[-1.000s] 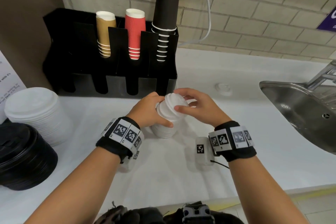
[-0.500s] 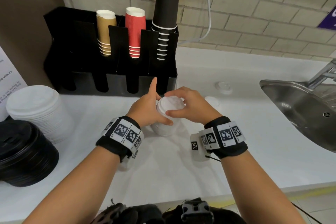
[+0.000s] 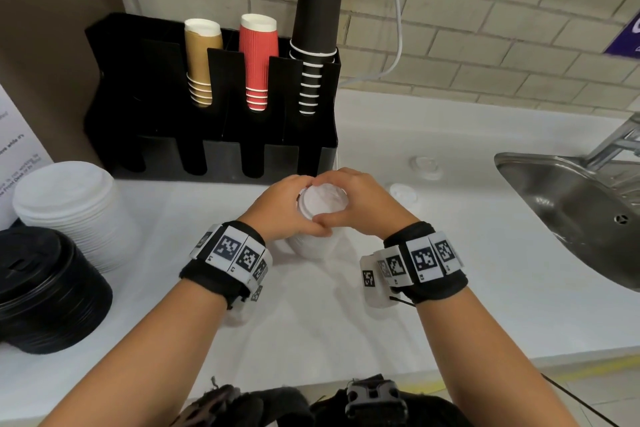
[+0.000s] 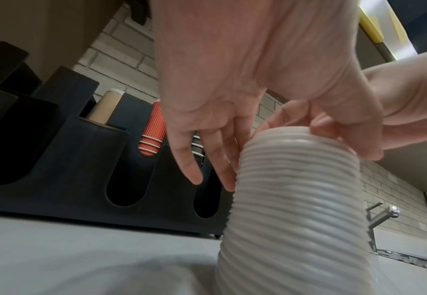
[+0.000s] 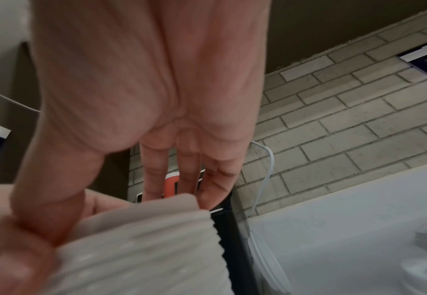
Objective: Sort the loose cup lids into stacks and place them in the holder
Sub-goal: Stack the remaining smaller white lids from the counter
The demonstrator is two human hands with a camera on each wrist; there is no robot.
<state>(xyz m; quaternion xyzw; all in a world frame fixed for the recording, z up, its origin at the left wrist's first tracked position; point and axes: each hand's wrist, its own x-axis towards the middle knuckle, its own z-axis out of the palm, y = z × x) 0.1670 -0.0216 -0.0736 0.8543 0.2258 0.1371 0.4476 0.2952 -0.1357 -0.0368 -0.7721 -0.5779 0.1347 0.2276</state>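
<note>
A tall stack of small white lids [image 3: 322,199] stands on the white counter in front of the black holder [image 3: 214,156]. My left hand [image 3: 284,210] grips the stack's top from the left, and my right hand [image 3: 362,206] grips it from the right, thumbs meeting at the near side. In the left wrist view my left hand [image 4: 232,103] lays its fingers along the far side of the ribbed stack [image 4: 295,199], thumb on the near edge. In the right wrist view my right hand [image 5: 156,95] reaches over the top lid [image 5: 144,245]. Two loose white lids [image 3: 426,166] [image 3: 403,192] lie further right.
The holder carries brown, red and black cup stacks in its rear slots; the front slots look dark. A wide white lid stack [image 3: 69,204] and a black lid stack [image 3: 41,291] stand at the left. A steel sink [image 3: 571,215] lies at the right.
My right hand brought the top lid down onto the stack. My left index finger, raised half a second ago, has come down, and both hands now close round the top.
</note>
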